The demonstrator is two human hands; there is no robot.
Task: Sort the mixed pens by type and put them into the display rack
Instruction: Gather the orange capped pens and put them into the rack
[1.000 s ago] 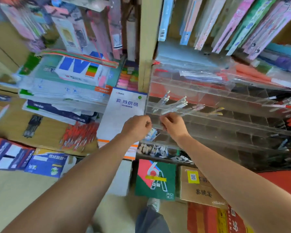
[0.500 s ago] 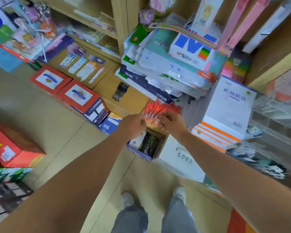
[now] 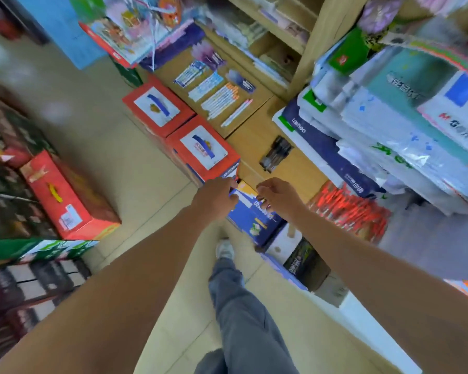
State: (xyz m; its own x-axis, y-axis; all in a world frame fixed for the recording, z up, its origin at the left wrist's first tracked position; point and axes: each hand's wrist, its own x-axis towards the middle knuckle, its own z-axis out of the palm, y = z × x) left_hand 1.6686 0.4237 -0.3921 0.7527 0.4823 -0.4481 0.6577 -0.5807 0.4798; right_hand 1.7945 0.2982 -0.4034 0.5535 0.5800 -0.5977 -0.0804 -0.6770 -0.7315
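Head view, beige floor (image 3: pixel 135 168), wooden ledge (image 3: pixel 254 141), red pens (image 3: pixel 349 211), stacked paper (image 3: pixel 389 125)

hands (image 3: pixel 216 197), forearms (image 3: pixel 119 292): bare | trousers (image 3: pixel 243 319): grey | shoe (image 3: pixel 224 249): blurred, probably white

Two red boxes (image 3: pixel 157 107) (image 3: pixel 203 148) with white labels stand side by side on the tiled floor (image 3: pixel 135 179), against a low wooden counter (image 3: pixel 254 141). A blue box (image 3: pixel 254 214) lies just beside the nearer one. Wrapped paper packs (image 3: pixel 389 125) are stacked high on the counter's right, and a long red carton (image 3: pixel 65 198) rests well apart at the left
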